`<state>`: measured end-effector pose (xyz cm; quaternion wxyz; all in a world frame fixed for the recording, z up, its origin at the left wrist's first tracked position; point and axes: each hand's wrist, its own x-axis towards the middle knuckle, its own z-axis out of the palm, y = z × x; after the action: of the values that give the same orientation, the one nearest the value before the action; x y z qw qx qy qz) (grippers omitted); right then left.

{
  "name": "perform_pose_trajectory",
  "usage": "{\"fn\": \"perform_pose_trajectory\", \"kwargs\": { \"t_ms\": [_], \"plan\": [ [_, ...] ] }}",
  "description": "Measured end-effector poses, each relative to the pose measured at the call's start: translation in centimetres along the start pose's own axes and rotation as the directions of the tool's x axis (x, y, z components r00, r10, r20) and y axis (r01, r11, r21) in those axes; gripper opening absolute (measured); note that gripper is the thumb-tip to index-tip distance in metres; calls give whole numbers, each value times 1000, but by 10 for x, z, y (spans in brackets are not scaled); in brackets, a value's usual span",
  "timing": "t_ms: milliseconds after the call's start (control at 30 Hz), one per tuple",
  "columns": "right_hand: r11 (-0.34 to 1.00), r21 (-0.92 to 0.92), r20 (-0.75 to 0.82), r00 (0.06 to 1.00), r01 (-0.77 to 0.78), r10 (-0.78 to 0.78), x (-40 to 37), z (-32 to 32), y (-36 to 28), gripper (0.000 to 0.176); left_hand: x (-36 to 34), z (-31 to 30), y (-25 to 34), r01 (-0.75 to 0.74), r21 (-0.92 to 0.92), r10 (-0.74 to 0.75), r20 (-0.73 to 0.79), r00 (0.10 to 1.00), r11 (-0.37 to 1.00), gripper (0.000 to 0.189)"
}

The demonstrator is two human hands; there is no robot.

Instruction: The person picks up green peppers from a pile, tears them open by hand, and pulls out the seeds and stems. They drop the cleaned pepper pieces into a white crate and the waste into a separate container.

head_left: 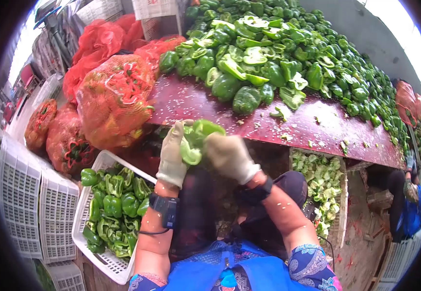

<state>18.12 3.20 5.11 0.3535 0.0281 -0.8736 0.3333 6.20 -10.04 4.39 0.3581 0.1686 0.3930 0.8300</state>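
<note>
In front of my lap, my left hand (171,154), in a pale work glove, is closed on a green bell pepper (191,149) that is opened, its light inner side showing. My right hand (231,156), also gloved, is curled against the pepper's right side. It is blurred, and what its fingers grip is hidden. Just beyond the hands runs the edge of a dark red table (264,127) strewn with seeds. A large heap of green peppers (288,48), some whole and some split open, lies on it.
A white crate (82,213) of opened peppers stands at left. At right, a container (336,220) holds pale pepper cores. Red mesh sacks (113,104) and stacked white crates (19,194) line the left side. Another person in blue (416,208) is at far right.
</note>
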Motion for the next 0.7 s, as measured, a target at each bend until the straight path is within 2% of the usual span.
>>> {"fn": "perform_pose_trajectory", "kwargs": {
  "t_ms": [33, 67, 100, 133, 200, 233, 267, 333, 367, 400, 433, 467, 500, 533, 600, 633, 667, 700],
  "plan": [
    [977, 59, 12, 979, -205, 205, 4, -12, 0, 4, 2, -3, 0, -8, -60, 7, -9, 1000, 998, 52],
    [958, 91, -23, 961, -274, 277, 9, -23, -1, 6, -1, -1, 2, -8, -90, 5, -37, 999, 996, 52],
    [963, 0, -79, 960, -270, 269, 6, -24, 14, 2, -4, -1, 4, -19, -79, 17, -26, 1000, 997, 53],
    [936, -298, -84, 982, -188, 171, 3, -26, 23, 3, -5, 0, 6, -29, -70, 28, -11, 1000, 997, 53],
    [894, -449, -118, 992, -10, -48, 1, -32, 22, 6, -8, 3, 9, -76, -38, 76, -7, 997, 996, 54],
    [930, -368, -162, 986, -15, -48, 4, -31, 10, 9, -8, 4, 9, -96, -24, 96, -5, 995, 995, 54],
    [979, -190, -118, 992, -74, 52, 8, -29, -5, 11, -9, 5, 9, -138, 46, 138, -5, 990, 989, 54],
    [961, 159, 18, 974, -227, 228, 12, -22, -30, 14, -9, 9, 8, -210, 183, 212, 11, 977, 960, 54],
    [964, 85, 118, 963, -253, 242, 10, -16, -31, 12, -10, 13, 7, -248, 267, 248, 36, 968, 931, 52],
    [999, -10, 135, 990, -33, 34, 10, -4, -24, 13, -11, 13, 7, -249, 282, 257, 9, 966, 927, 50],
    [984, 155, 162, 985, -91, 66, 7, -3, -22, 11, -12, 14, 5, -252, 292, 265, -7, 964, 923, 48],
    [940, 308, 187, 978, -148, 93, 6, -9, -20, 9, -11, 14, 4, -257, 298, 273, -14, 962, 919, 46],
    [922, 299, 165, 965, -247, 205, 10, -24, -20, 5, -8, 8, 2, -174, 72, 180, -89, 980, 982, 44],
    [854, 402, 81, 942, -331, 326, 10, -31, -5, 6, -12, 9, 8, -172, 41, 176, -133, 975, 984, 45],
    [896, 169, -189, 878, -411, 439, 9, -52, 34, 11, -10, -13, 12, -222, 169, 251, -171, 953, 960, 46],
    [842, -61, -295, 816, -536, 498, 1, -62, 71, 14, -7, -19, 19, -333, 427, 432, -159, 888, 841, 47],
    [714, -267, -409, 747, -647, 524, -5, -72, 101, 18, -4, -24, 28, -401, 651, 595, -97, 798, 645, 48],
    [658, -329, -426, 728, -677, 536, -3, -85, 111, 21, -1, -24, 42, -421, 736, 658, -43, 752, 530, 49]
  ]
}}
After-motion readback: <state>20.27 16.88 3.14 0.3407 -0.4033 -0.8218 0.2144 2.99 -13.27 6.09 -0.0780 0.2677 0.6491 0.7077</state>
